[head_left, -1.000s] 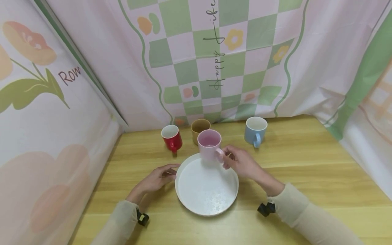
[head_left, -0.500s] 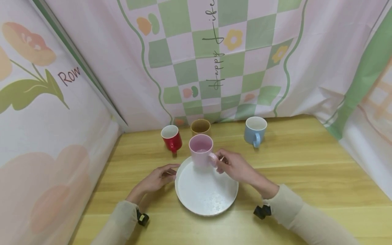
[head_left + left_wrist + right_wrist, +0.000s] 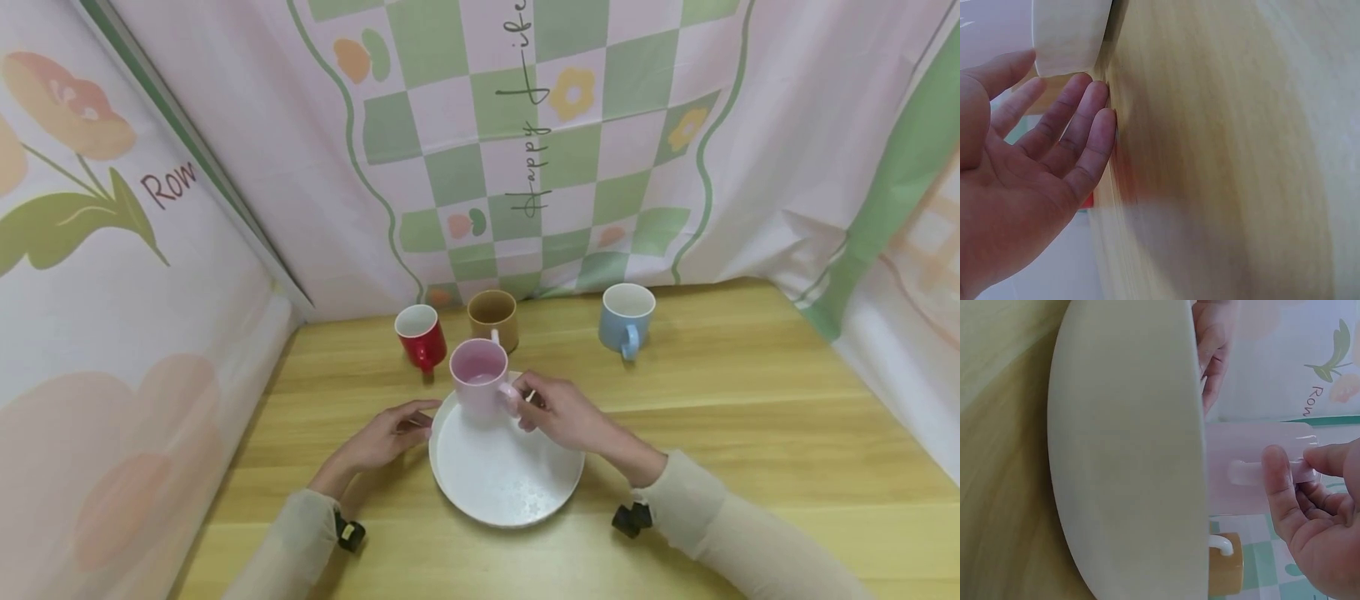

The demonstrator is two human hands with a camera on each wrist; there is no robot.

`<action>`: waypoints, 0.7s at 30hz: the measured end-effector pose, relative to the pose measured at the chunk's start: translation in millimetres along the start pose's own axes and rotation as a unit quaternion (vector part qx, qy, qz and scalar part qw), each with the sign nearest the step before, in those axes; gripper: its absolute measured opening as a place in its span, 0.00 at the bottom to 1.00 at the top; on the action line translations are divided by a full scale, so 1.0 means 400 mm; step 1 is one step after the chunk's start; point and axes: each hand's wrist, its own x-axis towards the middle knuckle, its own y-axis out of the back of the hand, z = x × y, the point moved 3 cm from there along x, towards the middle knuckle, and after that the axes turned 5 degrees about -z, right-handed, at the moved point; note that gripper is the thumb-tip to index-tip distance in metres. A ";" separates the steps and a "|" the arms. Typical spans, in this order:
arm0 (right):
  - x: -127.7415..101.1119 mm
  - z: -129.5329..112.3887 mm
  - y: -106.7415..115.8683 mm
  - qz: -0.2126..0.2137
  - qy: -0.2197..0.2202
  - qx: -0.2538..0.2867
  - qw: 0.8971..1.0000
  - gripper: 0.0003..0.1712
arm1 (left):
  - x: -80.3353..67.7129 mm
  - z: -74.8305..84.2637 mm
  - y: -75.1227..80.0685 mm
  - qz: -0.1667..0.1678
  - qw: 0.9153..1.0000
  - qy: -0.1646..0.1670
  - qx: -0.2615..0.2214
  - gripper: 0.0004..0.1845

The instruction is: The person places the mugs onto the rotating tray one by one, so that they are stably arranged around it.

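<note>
The right hand pinches the handle of the pink mug, which is upright over the far rim of the white plate; whether it touches the plate is hard to tell. The left hand rests on the wooden worktop with fingers relaxed, tips at the plate's left edge. Behind stand a red mug, a brown mug and, well apart, a blue mug.

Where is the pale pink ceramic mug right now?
In the head view, the pale pink ceramic mug is held by its handle in the right hand, at the far rim of the round white plate, just before the red mug.
</note>
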 end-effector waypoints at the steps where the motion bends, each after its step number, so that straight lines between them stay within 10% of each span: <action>1: 0.001 0.000 -0.003 -0.002 0.002 0.001 1.000 0.03 | 0.001 -0.001 -0.001 0.000 1.000 0.000 0.000 0.26; 21: 0.011 0.012 -0.051 -0.034 0.034 -0.012 0.999 0.03 | 0.004 -0.006 0.000 0.003 1.000 -0.003 0.004 0.26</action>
